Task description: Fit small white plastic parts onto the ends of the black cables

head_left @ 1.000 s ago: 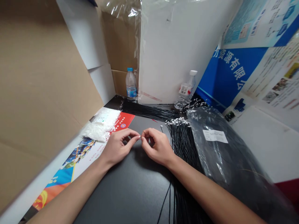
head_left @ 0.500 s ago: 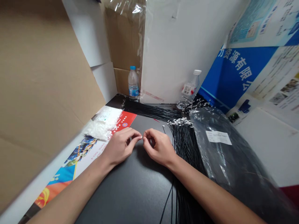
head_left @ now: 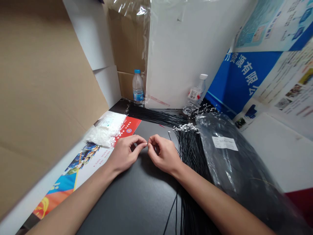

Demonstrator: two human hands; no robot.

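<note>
Thumb and forefinger of my left hand [head_left: 127, 151] are pinched on a tiny white connector [head_left: 146, 144], mostly covered by the fingertips. Directly opposite, my right hand [head_left: 163, 153] is closed in a pinch, its fingertips almost touching the left ones. What looks like the end of a thin black wire is between the right fingers, largely hidden by them. Beside and under my right forearm lies a thick bundle of black wires [head_left: 193, 153] with white connectors [head_left: 187, 127] at their far ends. A few loose black wires [head_left: 171, 209] trail below my right wrist.
Clear bags of small white parts [head_left: 105, 129] lie on a printed sheet [head_left: 97, 163] at left. More black wires [head_left: 156, 115] stretch along the back, near two bottles [head_left: 138, 88]. A large plastic bag [head_left: 227, 169] covers the right side. Cardboard [head_left: 44, 98] walls the left.
The whole view has shifted slightly, so the scene sits a little further left. Both hands keep their fingertip-to-fingertip pinch, and less of the white connector shows.
</note>
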